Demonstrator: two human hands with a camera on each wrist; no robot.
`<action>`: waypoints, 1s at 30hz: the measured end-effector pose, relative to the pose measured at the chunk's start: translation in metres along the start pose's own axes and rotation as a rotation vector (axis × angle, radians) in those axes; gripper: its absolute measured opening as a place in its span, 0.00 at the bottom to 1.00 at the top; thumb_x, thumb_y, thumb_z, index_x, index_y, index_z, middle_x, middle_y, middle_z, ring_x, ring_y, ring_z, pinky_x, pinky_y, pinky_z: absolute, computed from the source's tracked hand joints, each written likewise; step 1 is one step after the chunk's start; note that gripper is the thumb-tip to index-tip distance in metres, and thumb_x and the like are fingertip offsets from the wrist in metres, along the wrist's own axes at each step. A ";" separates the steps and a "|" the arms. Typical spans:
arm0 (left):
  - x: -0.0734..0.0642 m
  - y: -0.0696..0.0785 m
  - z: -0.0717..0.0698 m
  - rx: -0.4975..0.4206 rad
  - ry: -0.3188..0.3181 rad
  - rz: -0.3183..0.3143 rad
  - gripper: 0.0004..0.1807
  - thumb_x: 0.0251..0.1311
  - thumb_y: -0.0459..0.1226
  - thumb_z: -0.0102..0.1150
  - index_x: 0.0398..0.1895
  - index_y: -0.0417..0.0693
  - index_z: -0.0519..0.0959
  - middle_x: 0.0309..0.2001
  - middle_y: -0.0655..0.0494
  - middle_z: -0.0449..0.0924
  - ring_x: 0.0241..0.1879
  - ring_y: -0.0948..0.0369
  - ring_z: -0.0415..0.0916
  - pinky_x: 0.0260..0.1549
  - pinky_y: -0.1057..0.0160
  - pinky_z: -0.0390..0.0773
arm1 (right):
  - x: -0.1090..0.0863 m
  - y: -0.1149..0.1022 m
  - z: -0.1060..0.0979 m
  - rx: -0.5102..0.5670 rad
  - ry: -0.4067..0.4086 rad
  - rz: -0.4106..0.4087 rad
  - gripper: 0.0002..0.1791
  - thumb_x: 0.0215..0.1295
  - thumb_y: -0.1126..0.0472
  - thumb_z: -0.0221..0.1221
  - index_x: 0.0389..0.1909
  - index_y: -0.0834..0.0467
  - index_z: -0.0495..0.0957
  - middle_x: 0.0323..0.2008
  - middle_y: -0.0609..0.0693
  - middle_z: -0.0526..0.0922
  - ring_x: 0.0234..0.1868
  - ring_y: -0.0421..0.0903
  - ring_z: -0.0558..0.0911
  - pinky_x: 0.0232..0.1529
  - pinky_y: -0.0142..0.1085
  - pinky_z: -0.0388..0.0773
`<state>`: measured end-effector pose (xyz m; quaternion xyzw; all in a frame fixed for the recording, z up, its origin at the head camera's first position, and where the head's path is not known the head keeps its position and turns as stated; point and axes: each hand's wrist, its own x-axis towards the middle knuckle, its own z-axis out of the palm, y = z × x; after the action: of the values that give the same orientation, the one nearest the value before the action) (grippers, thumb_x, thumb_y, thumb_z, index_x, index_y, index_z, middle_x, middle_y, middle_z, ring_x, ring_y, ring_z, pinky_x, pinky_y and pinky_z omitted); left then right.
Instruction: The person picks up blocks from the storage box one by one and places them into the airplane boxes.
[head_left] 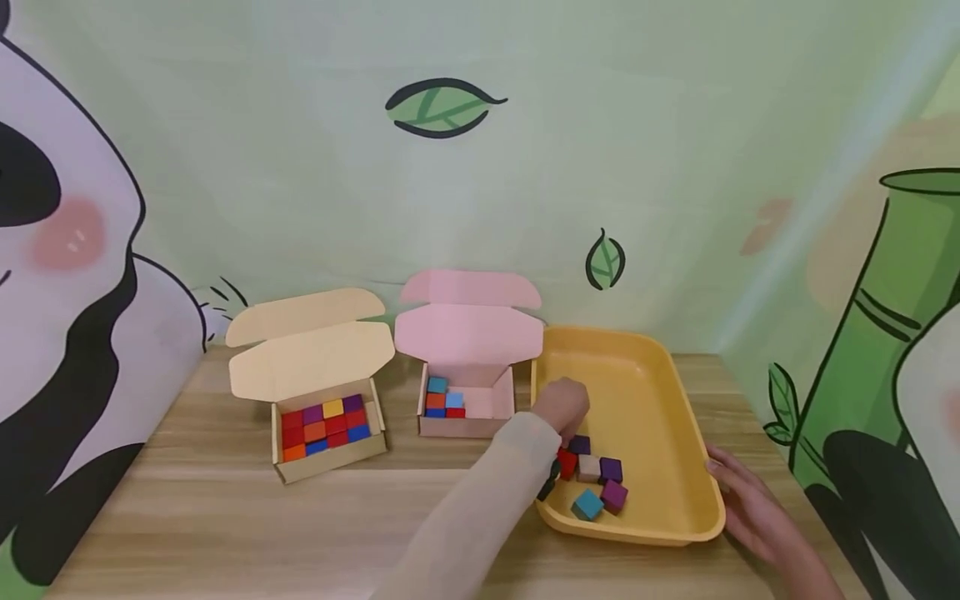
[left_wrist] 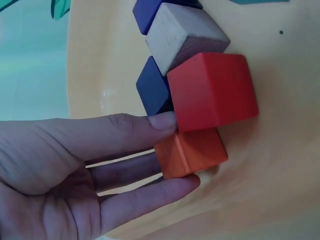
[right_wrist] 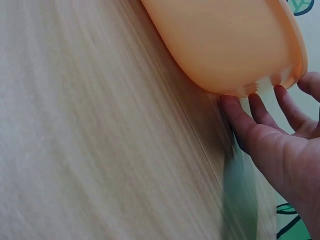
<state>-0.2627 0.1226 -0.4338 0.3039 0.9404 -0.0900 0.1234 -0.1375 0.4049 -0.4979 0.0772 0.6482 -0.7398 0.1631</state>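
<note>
My left hand (head_left: pixel 564 407) reaches into the yellow tray (head_left: pixel 652 433). In the left wrist view, its thumb and fingers pinch an orange cube (left_wrist: pixel 192 154). A red cube (left_wrist: pixel 215 90) sits right against it, with a whitish cube (left_wrist: pixel 187 37) and dark blue-purple cubes beyond. A teal cube (head_left: pixel 587 505) and a purple cube (head_left: pixel 613 497) lie nearer the tray's front. At the tray's right side, my right hand (head_left: pixel 753 508) touches the outer wall and rim with its fingertips; the right wrist view shows those fingers (right_wrist: pixel 240 117) spread along the edge.
Left of the tray stands an open pink box (head_left: pixel 468 321) with several cubes stacked at its left side. Farther left, an open tan box (head_left: pixel 311 367) holds rows of coloured cubes. Both rest on the wooden table (head_left: pixel 225 517), before a printed backdrop (head_left: pixel 300 183).
</note>
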 end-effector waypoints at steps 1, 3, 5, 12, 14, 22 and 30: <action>0.002 0.000 0.000 -0.007 -0.021 -0.001 0.08 0.50 0.42 0.79 0.31 0.52 0.90 0.35 0.59 0.82 0.32 0.64 0.70 0.33 0.69 0.80 | 0.000 0.000 0.000 -0.005 0.007 0.004 0.32 0.82 0.52 0.44 0.77 0.54 0.42 0.54 0.35 0.77 0.55 0.38 0.80 0.53 0.42 0.80; 0.007 -0.001 0.000 -0.044 -0.058 -0.019 0.07 0.51 0.40 0.79 0.29 0.50 0.89 0.32 0.58 0.79 0.30 0.63 0.68 0.28 0.69 0.77 | 0.001 0.000 0.001 -0.012 0.022 0.010 0.34 0.82 0.51 0.45 0.78 0.55 0.41 0.54 0.35 0.77 0.55 0.38 0.80 0.53 0.42 0.80; 0.012 -0.003 -0.001 -0.116 -0.078 -0.062 0.07 0.52 0.38 0.77 0.29 0.47 0.86 0.31 0.56 0.74 0.28 0.61 0.66 0.22 0.69 0.72 | 0.002 0.000 0.002 -0.013 0.030 0.011 0.34 0.82 0.51 0.45 0.78 0.56 0.42 0.54 0.36 0.76 0.55 0.38 0.80 0.54 0.42 0.80; 0.009 -0.011 -0.020 -0.435 -0.024 -0.220 0.16 0.50 0.31 0.73 0.40 0.45 0.77 0.35 0.51 0.72 0.23 0.58 0.67 0.14 0.66 0.66 | 0.002 0.002 0.000 -0.015 0.015 0.010 0.32 0.82 0.52 0.45 0.77 0.55 0.44 0.54 0.37 0.76 0.55 0.38 0.80 0.54 0.42 0.80; 0.005 -0.012 -0.028 -0.480 -0.008 -0.223 0.17 0.50 0.31 0.73 0.42 0.45 0.77 0.37 0.51 0.74 0.24 0.58 0.69 0.15 0.65 0.68 | 0.001 0.001 -0.001 -0.023 0.022 0.012 0.34 0.82 0.51 0.45 0.78 0.56 0.42 0.54 0.37 0.76 0.54 0.38 0.80 0.53 0.42 0.81; -0.007 -0.024 -0.041 -0.553 0.017 -0.250 0.16 0.54 0.34 0.73 0.43 0.45 0.76 0.32 0.54 0.74 0.25 0.58 0.71 0.20 0.65 0.73 | 0.000 -0.004 0.000 -0.035 0.044 0.040 0.42 0.81 0.50 0.46 0.80 0.58 0.32 0.54 0.36 0.74 0.54 0.36 0.80 0.55 0.42 0.80; -0.019 -0.056 -0.042 -0.530 0.098 -0.214 0.11 0.53 0.35 0.73 0.33 0.44 0.78 0.25 0.55 0.73 0.23 0.59 0.71 0.20 0.67 0.72 | 0.000 0.000 0.000 -0.035 0.048 0.035 0.38 0.81 0.51 0.46 0.80 0.58 0.38 0.53 0.37 0.76 0.54 0.38 0.80 0.54 0.42 0.80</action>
<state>-0.2888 0.0776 -0.3826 0.1641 0.9627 0.1613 0.1426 -0.1373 0.4045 -0.4977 0.1033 0.6633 -0.7234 0.1615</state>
